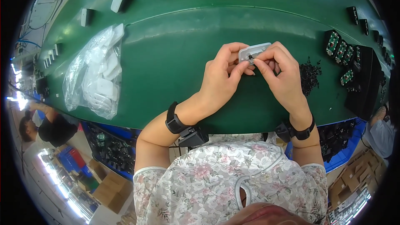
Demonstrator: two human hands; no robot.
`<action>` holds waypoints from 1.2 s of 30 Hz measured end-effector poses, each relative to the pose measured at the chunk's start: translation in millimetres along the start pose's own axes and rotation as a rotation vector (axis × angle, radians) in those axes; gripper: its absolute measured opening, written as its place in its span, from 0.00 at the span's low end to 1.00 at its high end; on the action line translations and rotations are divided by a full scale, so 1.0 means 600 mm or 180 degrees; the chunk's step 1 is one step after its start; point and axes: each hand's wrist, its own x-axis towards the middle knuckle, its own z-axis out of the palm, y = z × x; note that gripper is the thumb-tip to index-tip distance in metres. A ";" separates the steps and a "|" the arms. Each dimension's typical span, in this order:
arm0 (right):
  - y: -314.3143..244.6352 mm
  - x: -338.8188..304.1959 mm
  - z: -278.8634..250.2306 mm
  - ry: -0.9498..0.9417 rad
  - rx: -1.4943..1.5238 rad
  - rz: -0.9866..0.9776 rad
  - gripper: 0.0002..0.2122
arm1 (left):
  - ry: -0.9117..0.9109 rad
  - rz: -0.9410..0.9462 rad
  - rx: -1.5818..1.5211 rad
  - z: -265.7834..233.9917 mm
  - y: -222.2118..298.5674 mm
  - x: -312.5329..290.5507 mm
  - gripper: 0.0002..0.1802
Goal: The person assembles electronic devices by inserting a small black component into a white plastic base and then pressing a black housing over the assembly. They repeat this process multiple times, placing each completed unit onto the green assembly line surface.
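Observation:
Over the middle of the green table, my left hand [225, 68] grips a white plastic cover [255, 50] by its left end, hollow side toward me. My right hand [280, 68] pinches a tiny black part [250, 57] against the inside of the cover, its thumb and forefinger closed. The exact shape of that part is too small to make out. Just right of my right hand lies a loose pile of small black parts [309, 76]. To the left, a clear plastic bag [98, 75] holds several more white covers.
Black housings with green circuit boards [332, 43] stand at the right beside a black box [366, 79]. White-faced units [118, 0] are spaced along the far side. Blue bins [346, 150] of black parts sit below the table's near edge. Other people [46, 127] are at both sides.

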 end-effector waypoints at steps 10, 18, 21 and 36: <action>0.020 0.008 -0.035 -0.0652 0.1295 0.1206 0.04 | 0.0220 0.0917 0.0702 0.015 -0.010 -0.007 0.11; 0.012 0.004 -0.019 -0.0315 0.0815 0.0795 0.03 | 0.0260 0.0776 0.0501 0.015 -0.012 -0.006 0.14; -0.002 0.004 -0.021 -0.0359 0.0372 0.0544 0.03 | 0.0170 0.0880 0.0777 0.010 -0.020 -0.011 0.15; 0.000 0.012 -0.025 0.0308 0.0050 -0.0132 0.10 | 0.0289 0.0600 -0.0120 0.003 0.002 0.001 0.09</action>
